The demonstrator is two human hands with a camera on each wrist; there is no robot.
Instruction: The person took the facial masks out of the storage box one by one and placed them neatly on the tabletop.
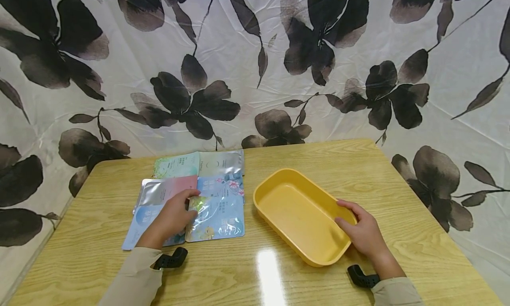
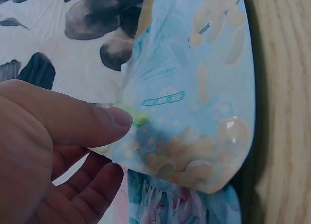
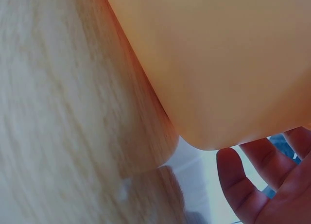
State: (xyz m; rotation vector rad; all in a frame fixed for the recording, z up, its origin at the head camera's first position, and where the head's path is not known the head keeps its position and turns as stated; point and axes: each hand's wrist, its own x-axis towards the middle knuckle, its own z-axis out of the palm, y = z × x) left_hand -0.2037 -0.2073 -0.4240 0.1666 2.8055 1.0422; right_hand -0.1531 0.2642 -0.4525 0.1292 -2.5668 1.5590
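Observation:
My left hand (image 1: 171,217) pinches the left edge of a light blue sheet mask packet (image 1: 217,219). In the left wrist view the thumb lies on the front of this packet (image 2: 194,102), with the fingers behind its edge. Around it lie a blue packet with pink flowers (image 1: 217,187), a pink and silver packet (image 1: 167,190) and another blue packet (image 1: 139,224), partly hidden by the left hand. My right hand (image 1: 366,233) grips the right-hand rim of a yellow plastic tray (image 1: 299,213), thumb inside and fingers outside. Its outer wall (image 3: 233,68) fills much of the right wrist view.
A green packet (image 1: 177,165) and a silver packet (image 1: 223,163) lie at the back of the group, near the far edge of the wooden table (image 1: 215,275). Behind the table hangs a white cloth (image 1: 255,106) with dark flowers. Each wrist wears a black mount.

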